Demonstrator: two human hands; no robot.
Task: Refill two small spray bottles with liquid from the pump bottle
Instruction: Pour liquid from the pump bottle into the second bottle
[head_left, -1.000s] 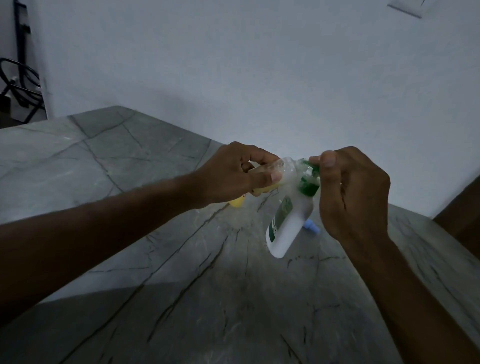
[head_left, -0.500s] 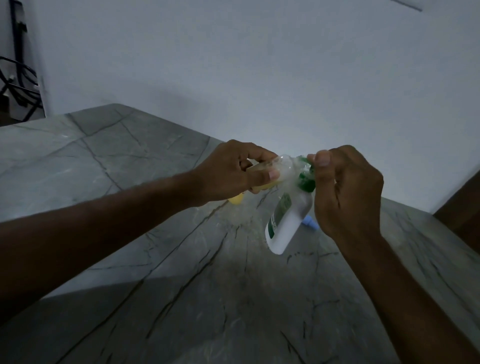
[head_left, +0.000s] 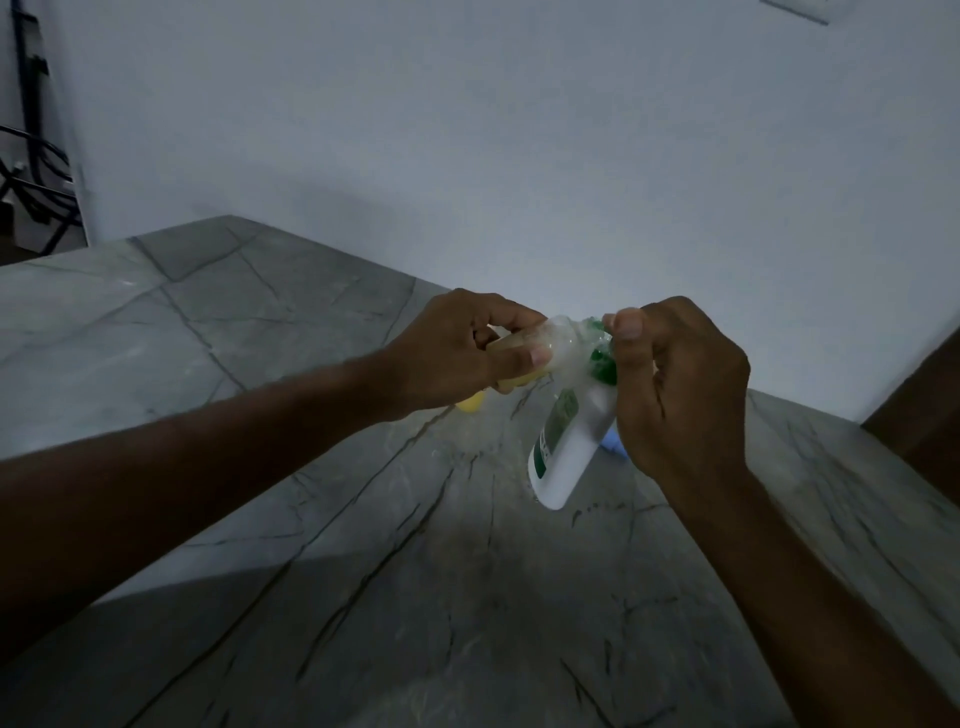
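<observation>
My left hand (head_left: 457, 353) grips a small clear spray bottle (head_left: 545, 345) that holds yellowish liquid, lying almost sideways with its mouth toward the right. My right hand (head_left: 680, 384) grips the white pump bottle (head_left: 569, 447) by its green pump head (head_left: 602, 364), thumb on top, the body hanging tilted down to the left above the table. The pump nozzle meets the small bottle's mouth. A yellow object (head_left: 470, 402) sits on the table below my left hand, partly hidden. A blue object (head_left: 613, 441) peeks out behind the pump bottle.
The grey marble table (head_left: 363, 571) stretches from the near edge to a white wall (head_left: 519, 156). Dark cables and a stand (head_left: 31, 171) are at the far left. A dark brown surface (head_left: 924, 415) lies at the right edge.
Both hands and the two bottles stay together in nearly the same pose; they have shifted only slightly in view.
</observation>
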